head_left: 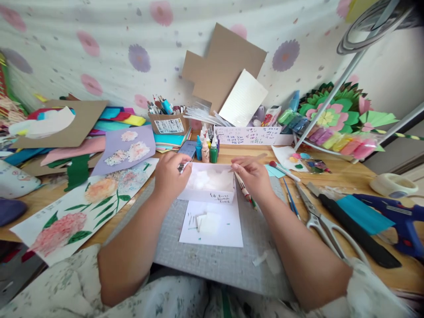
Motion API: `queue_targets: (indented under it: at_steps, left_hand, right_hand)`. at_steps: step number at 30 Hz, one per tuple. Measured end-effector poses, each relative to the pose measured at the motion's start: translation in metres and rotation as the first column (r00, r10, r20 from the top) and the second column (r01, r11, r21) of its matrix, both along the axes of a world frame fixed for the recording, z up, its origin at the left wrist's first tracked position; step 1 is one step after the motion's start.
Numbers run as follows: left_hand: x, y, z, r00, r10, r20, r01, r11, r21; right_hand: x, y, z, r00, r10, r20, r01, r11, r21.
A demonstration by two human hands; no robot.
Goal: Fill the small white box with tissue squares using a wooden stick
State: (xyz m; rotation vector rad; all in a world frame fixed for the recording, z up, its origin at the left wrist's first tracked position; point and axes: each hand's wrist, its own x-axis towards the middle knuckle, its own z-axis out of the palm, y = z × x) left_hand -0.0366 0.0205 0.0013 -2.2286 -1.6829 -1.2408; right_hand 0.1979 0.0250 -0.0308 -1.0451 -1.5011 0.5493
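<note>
Two hands (172, 175) (254, 177) flank white box (198, 194); long axis crosswise, lettered side nearest.

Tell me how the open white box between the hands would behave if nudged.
The white box looks like thin card, so it's probably light and slides easily. Being low and wide, it seems unlikely to tip. Its fluffy filling might shift.

From where I stand, the handwriting (220, 197) on the white box (195, 194) blurs past reading; the blue glue gun (394, 207) is cut off at right, the patterned cup (16, 181) at left.
</note>
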Motion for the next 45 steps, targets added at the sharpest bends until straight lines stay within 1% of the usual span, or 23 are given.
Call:
queue_targets:
  at_steps: [2, 3, 4, 6, 7, 8, 11, 14, 15, 17, 20, 24, 27, 29, 31, 33, 34, 36, 38, 40, 42, 45]
  left_hand:
    - [0.004, -0.015, 0.003, 0.996, -0.088, -0.024, 0.089, 0.994, 0.07]
    - [0.006, -0.024, 0.004, 0.985, -0.165, -0.046, 0.168, 0.984, 0.06]
    - [0.008, -0.033, 0.004, 0.965, -0.252, -0.067, 0.253, 0.967, 0.015]
    - [0.009, -0.051, -0.002, 0.908, -0.408, -0.098, 0.393, 0.908, -0.143]
    - [0.01, -0.058, -0.007, 0.885, -0.453, -0.103, 0.421, 0.876, -0.234]
    - [0.01, -0.064, -0.012, 0.876, -0.471, -0.107, 0.42, 0.853, -0.311]
    - [0.013, -0.075, -0.028, 0.881, -0.454, -0.134, 0.342, 0.807, -0.482]
    - [0.018, -0.079, -0.035, 0.871, -0.472, -0.138, 0.321, 0.758, -0.568]
    - [0.019, -0.079, -0.035, 0.869, -0.477, -0.133, 0.325, 0.752, -0.573]
    - [0.02, -0.08, -0.033, 0.873, -0.473, -0.12, 0.334, 0.759, -0.559]
    - [0.018, -0.081, -0.031, 0.874, -0.473, -0.111, 0.34, 0.757, -0.558]
    - [0.014, -0.083, -0.034, 0.885, -0.455, -0.094, 0.314, 0.734, -0.602]
    - [0.014, -0.083, -0.036, 0.9, -0.432, -0.06, 0.313, 0.736, -0.601]
    - [0.015, -0.083, -0.034, 0.903, -0.429, -0.035, 0.327, 0.737, -0.591]
    - [0.016, -0.083, -0.028, 0.901, -0.431, 0.035, 0.369, 0.724, -0.583]
    - [0.017, -0.081, -0.019, 0.894, -0.402, 0.197, 0.437, 0.685, -0.583]
    - [0.017, -0.079, -0.014, 0.879, -0.37, 0.302, 0.477, 0.664, -0.575]
    - [0.017, -0.073, -0.003, 0.812, -0.295, 0.503, 0.561, 0.63, -0.536]
    - [0.019, -0.065, 0.006, 0.732, -0.256, 0.632, 0.628, 0.614, -0.478]
    - [0.022, -0.055, 0.012, 0.648, -0.241, 0.723, 0.686, 0.598, -0.415]
    - [0.026, -0.044, 0.013, 0.566, -0.239, 0.789, 0.736, 0.578, -0.353]
    - [0.03, -0.032, 0.007, 0.441, -0.253, 0.861, 0.81, 0.526, -0.26]
  right_hand:
    - [0.002, 0.004, -0.003, 1.0, -0.003, -0.018, 0.002, 1.0, -0.028]
    - [0.003, 0.005, -0.005, 1.0, -0.006, -0.025, 0.005, 0.999, -0.046]
    - [0.003, 0.006, -0.006, 0.999, -0.005, -0.031, 0.003, 0.998, -0.066]
    - [0.002, 0.005, -0.006, 0.999, 0.004, -0.045, -0.008, 0.995, -0.099]
    - [0.001, 0.005, -0.006, 0.999, 0.015, -0.052, -0.021, 0.994, -0.108]
    - [0.0, 0.004, -0.005, 0.998, 0.031, -0.058, -0.037, 0.993, -0.11]
    - [-0.002, 0.001, -0.003, 0.994, 0.089, -0.068, -0.095, 0.992, -0.086]
    - [-0.004, -0.001, -0.001, 0.989, 0.126, -0.075, -0.131, 0.99, -0.058]
    - [-0.004, -0.001, -0.001, 0.988, 0.132, -0.079, -0.137, 0.989, -0.05]
    - [-0.003, 0.0, -0.001, 0.986, 0.139, -0.09, -0.143, 0.989, -0.035]
    - [-0.003, 0.0, -0.001, 0.984, 0.139, -0.107, -0.143, 0.99, -0.023]
    - [-0.003, 0.001, -0.002, 0.982, 0.137, -0.13, -0.142, 0.989, -0.027]
    - [-0.003, 0.001, -0.003, 0.979, 0.142, -0.149, -0.147, 0.989, -0.026]
    - [-0.004, 0.0, -0.002, 0.975, 0.151, -0.164, -0.156, 0.988, -0.016]
    - [-0.004, -0.001, -0.001, 0.97, 0.162, -0.181, -0.165, 0.986, 0.001]
    - [-0.005, -0.003, 0.001, 0.964, 0.171, -0.201, -0.171, 0.985, 0.022]
    - [-0.006, -0.004, 0.003, 0.961, 0.174, -0.213, -0.172, 0.985, 0.032]
    - [-0.008, -0.008, 0.006, 0.953, 0.181, -0.242, -0.173, 0.983, 0.055]
    - [-0.011, -0.013, 0.008, 0.941, 0.189, -0.279, -0.171, 0.981, 0.086]
    - [-0.013, -0.019, 0.01, 0.923, 0.206, -0.325, -0.174, 0.977, 0.124]
    - [-0.015, -0.024, 0.011, 0.904, 0.232, -0.359, -0.192, 0.971, 0.144]
    - [-0.016, -0.03, 0.011, 0.852, 0.313, -0.42, -0.259, 0.949, 0.181]
